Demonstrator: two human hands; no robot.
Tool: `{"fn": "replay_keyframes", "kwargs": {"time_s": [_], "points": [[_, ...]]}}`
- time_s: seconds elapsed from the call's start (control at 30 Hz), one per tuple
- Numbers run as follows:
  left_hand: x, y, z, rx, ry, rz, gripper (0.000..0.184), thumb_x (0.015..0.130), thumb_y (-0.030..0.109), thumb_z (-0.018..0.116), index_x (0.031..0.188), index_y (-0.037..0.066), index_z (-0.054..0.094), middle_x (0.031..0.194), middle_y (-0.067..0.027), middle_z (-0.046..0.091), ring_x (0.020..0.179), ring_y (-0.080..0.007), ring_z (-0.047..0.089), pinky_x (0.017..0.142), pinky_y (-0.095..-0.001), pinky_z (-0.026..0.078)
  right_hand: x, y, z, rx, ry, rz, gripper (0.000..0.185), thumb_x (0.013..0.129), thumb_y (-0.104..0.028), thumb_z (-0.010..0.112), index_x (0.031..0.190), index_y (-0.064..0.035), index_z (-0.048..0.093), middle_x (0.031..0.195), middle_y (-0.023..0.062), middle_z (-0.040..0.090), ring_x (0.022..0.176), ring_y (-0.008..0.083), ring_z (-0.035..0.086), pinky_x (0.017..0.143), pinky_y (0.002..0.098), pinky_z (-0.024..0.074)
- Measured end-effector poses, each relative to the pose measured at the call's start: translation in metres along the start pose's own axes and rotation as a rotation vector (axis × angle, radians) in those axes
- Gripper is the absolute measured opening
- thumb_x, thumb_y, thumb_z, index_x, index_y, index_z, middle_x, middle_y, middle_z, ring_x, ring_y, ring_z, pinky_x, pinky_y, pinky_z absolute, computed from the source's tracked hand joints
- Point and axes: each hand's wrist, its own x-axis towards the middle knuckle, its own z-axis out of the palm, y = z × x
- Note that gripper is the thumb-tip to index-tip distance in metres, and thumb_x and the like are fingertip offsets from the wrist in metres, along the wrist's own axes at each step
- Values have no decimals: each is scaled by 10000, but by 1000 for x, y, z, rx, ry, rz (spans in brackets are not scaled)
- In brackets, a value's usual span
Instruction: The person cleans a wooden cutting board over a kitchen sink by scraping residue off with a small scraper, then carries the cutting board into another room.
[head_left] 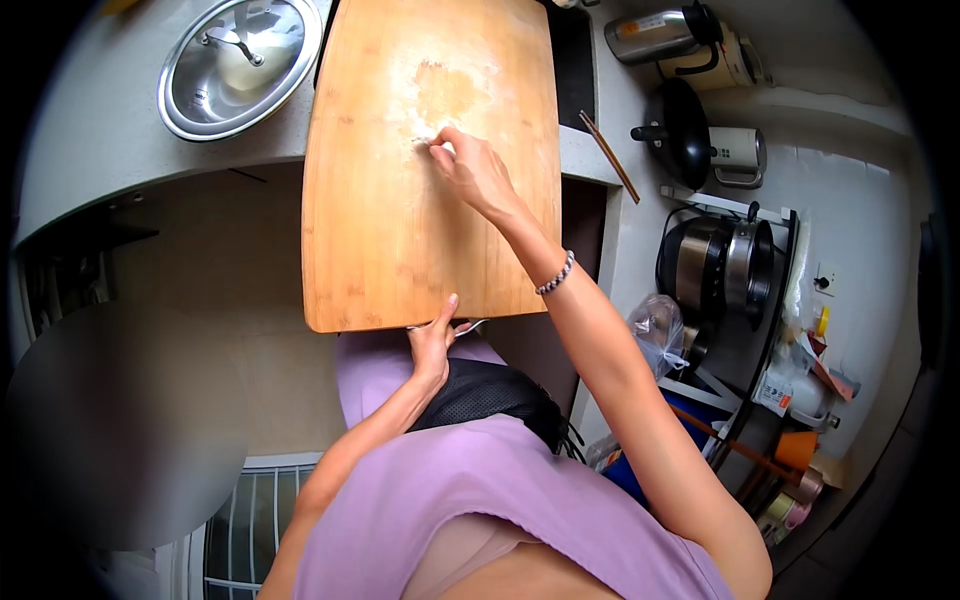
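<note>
A large wooden board (375, 235) lies in front of me, its near end jutting past the counter. White powder is smeared on its upper part, around a bare tan patch. Over the board, my right hand (470, 170) is closed with fingertips pinched together just below the powdery area. Whatever it pinches, if anything, is too small to make out. At the near edge, my left hand (431, 352) grips the board, thumb over the rim and fingers below. A thin pale strip shows beside those fingers; its kind is unclear.
A glass-lidded pan (240, 75) stands on the counter at left. To the right are chopsticks (610, 158), a black pan (678, 130), a steel thermos jug (655, 36) and a rack with pots (705, 265). A plastic bag (657, 328) hangs near my right arm.
</note>
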Motion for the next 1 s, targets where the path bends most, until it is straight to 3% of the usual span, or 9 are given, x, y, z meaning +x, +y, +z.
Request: {"fn": "replay_keyframes", "kwargs": {"time_s": [0.07, 0.23, 0.37, 0.7, 0.8, 0.87, 1.0], "points": [[3, 4, 2, -18, 15, -11, 222, 850, 141, 677, 713, 88, 510, 551, 66, 356, 396, -38, 214, 608, -321, 552, -16, -5, -10, -22, 26, 21, 166, 883, -206, 526, 972, -80, 588, 774, 172, 648, 727, 369, 623, 639, 459, 480], [2, 1, 1, -38, 7, -6, 211, 851, 134, 675, 726, 82, 513, 552, 67, 355, 399, -36, 220, 621, -324, 558, -62, -11, -6, -287, -88, 3, 151, 886, -181, 536, 938, -46, 581, 692, 199, 617, 672, 375, 618, 573, 451, 473], [3, 0, 1, -44, 21, -17, 175, 844, 125, 680, 780, 68, 528, 559, 67, 358, 402, -34, 221, 619, -322, 557, -64, -7, 11, -347, -54, -15, 127, 881, -152, 518, 882, -34, 565, 680, 211, 609, 653, 376, 617, 561, 455, 481], [4, 3, -1, -37, 29, 18, 161, 836, 120, 687, 827, 52, 541, 597, 63, 389, 405, -37, 226, 599, -323, 554, -63, -6, 21, -407, -40, -32, 124, 870, -125, 488, 869, -23, 559, 710, 234, 605, 676, 382, 613, 563, 455, 480], [6, 1, -3, -31, 58, 21, 173, 835, 130, 690, 804, 55, 537, 581, 63, 383, 405, -34, 231, 586, -324, 550, -36, -3, 20, -353, 31, -93, 98, 836, -59, 482, 893, -13, 547, 678, 208, 602, 669, 358, 623, 547, 428, 491], [3, 1, -4, -27, 10, 15, 176, 834, 132, 692, 806, 55, 536, 589, 61, 393, 405, -34, 236, 586, -322, 551, -17, 2, 12, -286, 19, -121, 147, 882, -157, 491, 869, -35, 573, 734, 224, 606, 707, 381, 606, 585, 462, 469], [-2, 14, 5, -24, 56, 2, 182, 838, 112, 683, 758, 51, 531, 577, 57, 397, 399, -32, 236, 586, -309, 556, -41, -5, -8, -255, -12, -35, 154, 888, -181, 514, 883, -50, 595, 695, 198, 610, 664, 380, 606, 584, 452, 469]]}}
